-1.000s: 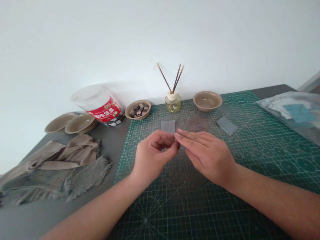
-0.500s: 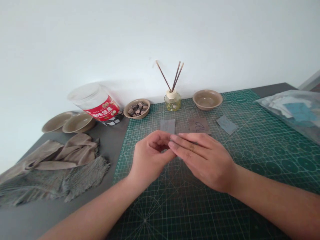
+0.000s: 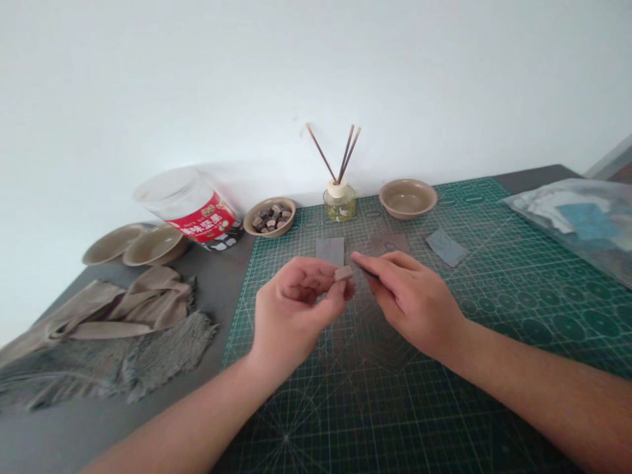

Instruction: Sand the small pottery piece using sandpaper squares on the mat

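Pinched between the thumb and fingers of my left hand (image 3: 301, 299) is a small brownish block (image 3: 343, 272), its top face showing. My right hand (image 3: 415, 296) is closed on a thin dark piece (image 3: 366, 271) that looks like sandpaper; most of it is hidden by the fingers. A narrow gap separates it from the block. Just beyond my hands, a grey sandpaper sheet (image 3: 330, 251), a brown sheet with writing (image 3: 389, 243) and a grey-blue sheet (image 3: 447, 247) lie on the green cutting mat (image 3: 345, 408).
Along the wall stand a bowl of small blocks (image 3: 270, 217), a reed diffuser (image 3: 339, 201) and another bowl (image 3: 408, 199). To the left are a plastic jar (image 3: 197, 210), two bowls (image 3: 155, 245) and a cloth (image 3: 113, 342). A clear bag (image 3: 577, 217) lies at the right.
My hands have drawn apart from touching. The right hand has turned, and the block in my left fingers and the dark edge in my right hand now show.
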The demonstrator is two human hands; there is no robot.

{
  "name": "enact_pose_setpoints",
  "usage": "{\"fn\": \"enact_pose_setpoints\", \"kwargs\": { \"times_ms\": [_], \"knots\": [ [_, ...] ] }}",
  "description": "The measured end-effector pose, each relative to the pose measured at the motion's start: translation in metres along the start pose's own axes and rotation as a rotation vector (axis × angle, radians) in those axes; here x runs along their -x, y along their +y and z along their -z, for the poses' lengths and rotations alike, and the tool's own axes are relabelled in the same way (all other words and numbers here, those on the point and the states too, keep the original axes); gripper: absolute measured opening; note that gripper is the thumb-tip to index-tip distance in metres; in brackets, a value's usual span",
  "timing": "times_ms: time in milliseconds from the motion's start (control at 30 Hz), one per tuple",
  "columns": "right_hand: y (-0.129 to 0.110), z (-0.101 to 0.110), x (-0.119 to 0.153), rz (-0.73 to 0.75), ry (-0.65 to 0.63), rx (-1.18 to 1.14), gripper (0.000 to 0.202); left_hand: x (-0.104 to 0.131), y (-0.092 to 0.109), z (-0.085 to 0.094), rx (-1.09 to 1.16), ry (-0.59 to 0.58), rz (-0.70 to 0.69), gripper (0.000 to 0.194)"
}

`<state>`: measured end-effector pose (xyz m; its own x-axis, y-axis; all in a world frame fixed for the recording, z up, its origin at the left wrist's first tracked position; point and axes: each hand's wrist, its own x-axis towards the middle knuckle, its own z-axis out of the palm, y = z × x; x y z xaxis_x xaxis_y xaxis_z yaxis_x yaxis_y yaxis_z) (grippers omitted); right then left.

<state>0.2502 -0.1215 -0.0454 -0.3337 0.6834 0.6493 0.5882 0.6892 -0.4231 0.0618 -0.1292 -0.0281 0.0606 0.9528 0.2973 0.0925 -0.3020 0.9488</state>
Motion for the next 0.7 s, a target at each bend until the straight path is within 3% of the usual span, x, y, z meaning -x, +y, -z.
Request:
{"fn": "enact_pose_setpoints", "kwargs": {
  "times_ms": [67,133,367,533,700],
  "knots": [
    [-0.001,0.001,-0.002,-0.076,0.032,-0.043,0.037,-0.001,-0.002,0.0,0.019,0.001,0.021,0.013],
    [-0.005,0.001,-0.003,-0.062,0.07,-0.071,0.039,-0.002,-0.004,-0.001,0.019,-0.016,0.046,0.014],
    [-0.016,-0.005,0.0,0.217,-0.008,-0.064,0.047,-0.003,-0.012,-0.002,-0.092,-0.032,0.01,0.016],
    [-0.013,-0.008,0.002,0.239,-0.043,-0.032,0.046,-0.003,-0.013,0.0,-0.166,-0.009,-0.006,0.015],
    [-0.011,-0.009,0.001,0.183,0.007,-0.11,0.046,0.0,-0.017,0.001,-0.18,0.009,-0.009,0.021]
  ]
}}
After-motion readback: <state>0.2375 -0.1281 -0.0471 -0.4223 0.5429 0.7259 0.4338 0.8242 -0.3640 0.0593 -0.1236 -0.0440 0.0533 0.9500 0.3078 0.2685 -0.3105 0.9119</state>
